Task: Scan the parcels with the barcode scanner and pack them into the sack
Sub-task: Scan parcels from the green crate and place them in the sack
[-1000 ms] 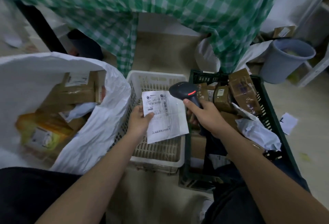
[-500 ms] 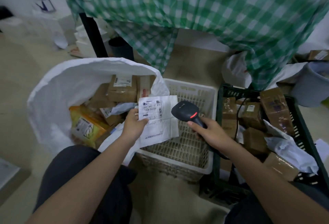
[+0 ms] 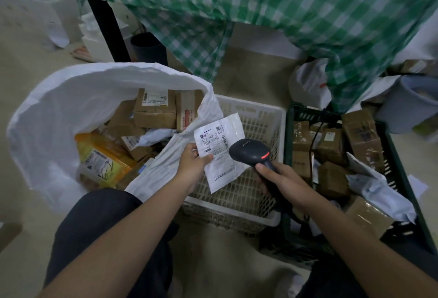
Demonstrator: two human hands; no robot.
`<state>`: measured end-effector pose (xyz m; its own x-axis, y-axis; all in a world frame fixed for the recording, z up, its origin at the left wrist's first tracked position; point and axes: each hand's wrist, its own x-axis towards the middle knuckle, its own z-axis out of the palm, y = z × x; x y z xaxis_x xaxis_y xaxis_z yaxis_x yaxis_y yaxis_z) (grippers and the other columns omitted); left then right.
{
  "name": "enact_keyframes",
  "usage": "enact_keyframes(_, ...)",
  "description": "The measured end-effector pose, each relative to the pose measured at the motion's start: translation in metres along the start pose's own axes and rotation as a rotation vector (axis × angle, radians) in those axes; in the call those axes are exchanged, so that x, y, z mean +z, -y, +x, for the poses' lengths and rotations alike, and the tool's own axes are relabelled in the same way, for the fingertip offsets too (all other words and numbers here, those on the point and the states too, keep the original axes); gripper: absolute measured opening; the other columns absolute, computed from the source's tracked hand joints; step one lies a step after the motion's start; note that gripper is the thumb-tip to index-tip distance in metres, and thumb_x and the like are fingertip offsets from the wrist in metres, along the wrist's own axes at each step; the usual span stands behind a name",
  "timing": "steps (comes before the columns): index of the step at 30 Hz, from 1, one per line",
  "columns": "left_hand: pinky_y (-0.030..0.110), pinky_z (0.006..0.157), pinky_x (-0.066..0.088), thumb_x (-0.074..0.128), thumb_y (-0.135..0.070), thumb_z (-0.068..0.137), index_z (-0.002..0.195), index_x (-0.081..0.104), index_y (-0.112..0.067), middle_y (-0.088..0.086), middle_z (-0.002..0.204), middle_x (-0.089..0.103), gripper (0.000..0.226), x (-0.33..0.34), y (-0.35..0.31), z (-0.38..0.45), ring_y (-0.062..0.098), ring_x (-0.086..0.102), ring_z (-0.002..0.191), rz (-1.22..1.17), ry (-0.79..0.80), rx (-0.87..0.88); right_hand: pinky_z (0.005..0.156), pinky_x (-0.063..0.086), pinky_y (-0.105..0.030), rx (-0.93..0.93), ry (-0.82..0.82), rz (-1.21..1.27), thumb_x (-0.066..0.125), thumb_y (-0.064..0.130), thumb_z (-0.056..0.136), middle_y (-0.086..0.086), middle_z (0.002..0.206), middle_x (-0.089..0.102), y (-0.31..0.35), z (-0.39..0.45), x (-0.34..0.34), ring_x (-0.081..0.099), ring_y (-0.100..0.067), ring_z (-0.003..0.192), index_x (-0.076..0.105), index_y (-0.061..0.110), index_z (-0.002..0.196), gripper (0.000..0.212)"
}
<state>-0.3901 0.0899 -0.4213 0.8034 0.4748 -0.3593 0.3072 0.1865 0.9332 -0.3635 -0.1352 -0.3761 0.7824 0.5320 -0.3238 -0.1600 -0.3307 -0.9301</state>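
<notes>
Two hands at work over white basket (image 3: pixel 272 117). Left hand (image 3: pixel 192 167), near centre, pinching flat white parcel (image 3: pixel 222 153) by its lower-left edge, thumb on the printed label, fingers curled behind. Parcel held tilted above the basket, label facing up, its top-left corner just beside the sack's rim. Right hand (image 3: pixel 284 179), at about 4 o'clock from the parcel, wrapped round the handle of black scanner (image 3: pixel 251 153), index finger forward near the trigger, red light showing on the scanner head. Scanner head just beside the parcel's right edge, overlapping it slightly; touching or not, cannot tell.

Sack (image 3: pixel 47 112), white and wide open, at 9 o'clock, leaning against the basket's left wall. Inside: brown boxes (image 3: pixel 154 112) with labels toward 12 o'clock of the opening, yellow packet (image 3: pixel 102 162) toward 6 o'clock, a pale bag among them.

Green crate (image 3: pixel 403 162) at 3 o'clock, touching the basket's right side, holding more brown boxes and a crumpled white mailer (image 3: pixel 379 186) toward its lower right. Dark cable running down among those boxes.

Green checked cloth (image 3: pixel 284 13) hanging across 12 o'clock, with black table leg (image 3: pixel 106 27) at 11 o'clock. Grey bin (image 3: pixel 407 105) at 2 o'clock, beyond the crate. Dark trousers on both knees at 6 o'clock, beige floor between them.
</notes>
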Motion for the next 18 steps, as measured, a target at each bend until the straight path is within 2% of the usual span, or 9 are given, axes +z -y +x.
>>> enact_keyframes(3, 0.033, 0.080, 0.053, 0.059, 0.007, 0.088, 0.114, 0.049, -0.006, 0.007, 0.111, 0.065, 0.031, 0.009, 0.000, 0.002, 0.022, 0.064, 0.100, 0.002, 0.014, 0.006, 0.066, 0.045, -0.035, 0.003, -0.014, 0.044, 0.061, 0.050, 0.081, -0.008, 0.075, 0.058, -0.002, -0.007, -0.007, 0.057, -0.021, 0.066, 0.060, 0.003, 0.091, 0.049)
enact_keyframes(6, 0.043, 0.089, 0.054, 0.061, 0.005, 0.088, 0.120, 0.050, -0.003, 0.011, 0.116, 0.066, 0.035, 0.016, 0.002, 0.003, 0.024, 0.065, 0.103, 0.005, 0.025, -0.006, 0.066, 0.044, -0.033, -0.008, -0.002, 0.062, 0.058, 0.048, 0.081, -0.005, 0.074, 0.057, -0.004, -0.013, -0.014, 0.055, -0.018, 0.064, 0.060, 0.001, 0.092, 0.048)
enact_keyframes(8, 0.045, 0.090, 0.053, 0.061, 0.005, 0.087, 0.120, 0.050, -0.003, 0.011, 0.116, 0.066, 0.035, 0.021, 0.003, 0.002, 0.024, 0.065, 0.103, 0.010, 0.027, -0.006, 0.065, 0.044, -0.031, -0.027, 0.003, 0.041, 0.056, 0.047, 0.082, -0.004, 0.072, 0.057, -0.004, -0.017, -0.018, 0.055, -0.016, 0.062, 0.058, -0.003, 0.091, 0.051)
enact_keyframes(11, 0.048, 0.093, 0.052, 0.063, 0.005, 0.086, 0.119, 0.050, -0.005, 0.011, 0.117, 0.066, 0.036, 0.026, 0.005, 0.001, 0.025, 0.065, 0.104, 0.004, 0.038, -0.007, 0.063, 0.043, -0.029, -0.050, 0.001, 0.059, 0.055, 0.046, 0.082, -0.007, 0.076, 0.057, -0.006, -0.020, -0.022, 0.054, -0.015, 0.061, 0.055, -0.011, 0.099, 0.060)
enact_keyframes(14, 0.050, 0.094, 0.052, 0.063, 0.003, 0.087, 0.117, 0.049, -0.009, 0.011, 0.119, 0.065, 0.035, 0.028, 0.006, 0.000, 0.025, 0.064, 0.106, 0.011, 0.033, -0.021, 0.062, 0.042, -0.029, -0.053, 0.020, 0.084, 0.055, 0.046, 0.081, -0.009, 0.077, 0.056, -0.003, -0.022, -0.024, 0.053, -0.015, 0.059, 0.056, -0.009, 0.098, 0.058)
enact_keyframes(18, 0.046, 0.093, 0.052, 0.062, 0.005, 0.087, 0.117, 0.050, -0.008, 0.011, 0.119, 0.065, 0.034, 0.029, 0.005, -0.001, 0.025, 0.064, 0.105, 0.005, 0.034, -0.007, 0.061, 0.042, -0.028, -0.048, 0.020, 0.081, 0.055, 0.045, 0.083, -0.006, 0.073, 0.056, -0.003, -0.023, -0.025, 0.053, -0.015, 0.058, 0.058, 0.003, 0.085, 0.043)
